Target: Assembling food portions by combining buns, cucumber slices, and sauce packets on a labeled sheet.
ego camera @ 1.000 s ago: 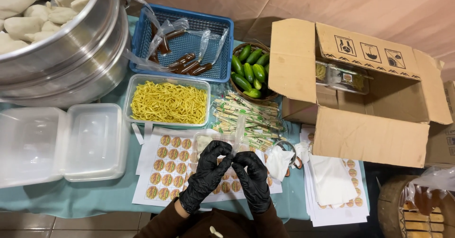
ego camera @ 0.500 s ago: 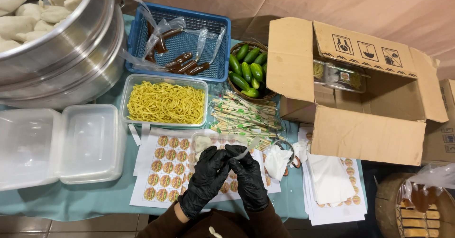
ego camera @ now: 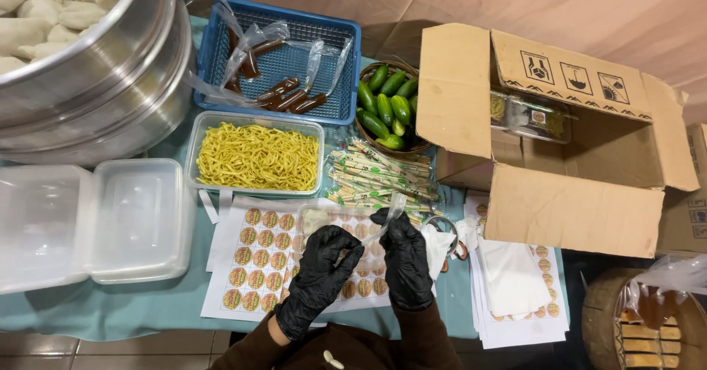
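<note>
The left hand (ego camera: 318, 278) and right hand (ego camera: 406, 261), both black-gloved, pinched a thin clear plastic strip (ego camera: 388, 219) between them above the round-sticker sheet (ego camera: 254, 256) on the bench (ego camera: 110, 311), near the noodle tub (ego camera: 258, 155) and wrapped chopsticks (ego camera: 379, 175).

Round orange sticker sheets (ego camera: 258, 252) beside open brown carton (ego camera: 560, 134).

left hand (ego camera: 322, 270), right hand (ego camera: 405, 256), gloved (black), fingertips pinched

Even overhead light, sharp, little glare
</note>
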